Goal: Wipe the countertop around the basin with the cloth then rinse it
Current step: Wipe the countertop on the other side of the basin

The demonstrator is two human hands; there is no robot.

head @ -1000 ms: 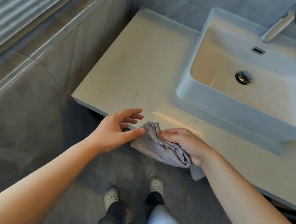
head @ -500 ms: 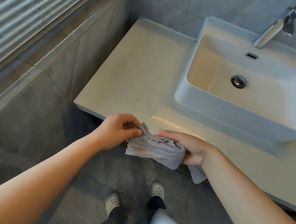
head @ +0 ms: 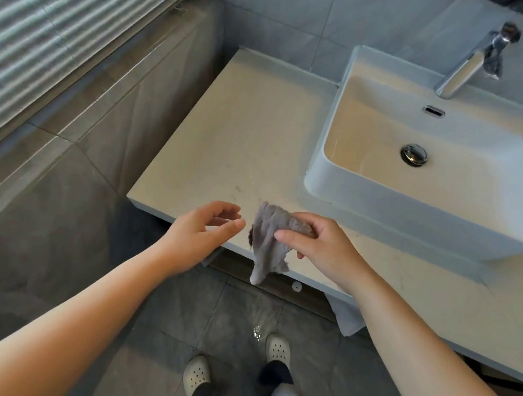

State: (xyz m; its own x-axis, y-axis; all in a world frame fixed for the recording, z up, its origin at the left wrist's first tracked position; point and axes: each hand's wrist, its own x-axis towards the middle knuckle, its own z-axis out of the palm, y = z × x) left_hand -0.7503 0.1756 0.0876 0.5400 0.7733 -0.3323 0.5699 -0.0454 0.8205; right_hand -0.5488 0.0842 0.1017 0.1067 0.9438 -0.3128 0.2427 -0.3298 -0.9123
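Head view. Right hand (head: 323, 249) pinches the cloth (head: 268, 242) between thumb and curled fingers. Left hand (head: 199, 233) is just beside it, not touching, fingers loosely spread and holding nothing. The cloth is held over the front edge of the countertop (head: 240, 129), left of the basin (head: 416, 213), with its tail hanging below the edge.

Risks noted:
- The cloth is held at one bunched point only. A loose pinch could drop it to the floor (head: 169, 320).
- Bunched cloth gives a narrow wiping face, so the faint dark marks near the front edge may be missed.
- A glint by the shoes looks like water, which is a slip hazard.

Materials: the cloth is grey, soft, crumpled and fuzzy. The countertop is pale, smooth, flat and stone-like. The basin is white, glossy and rectangular with rounded corners. The tap (head: 466, 70) is polished metal.
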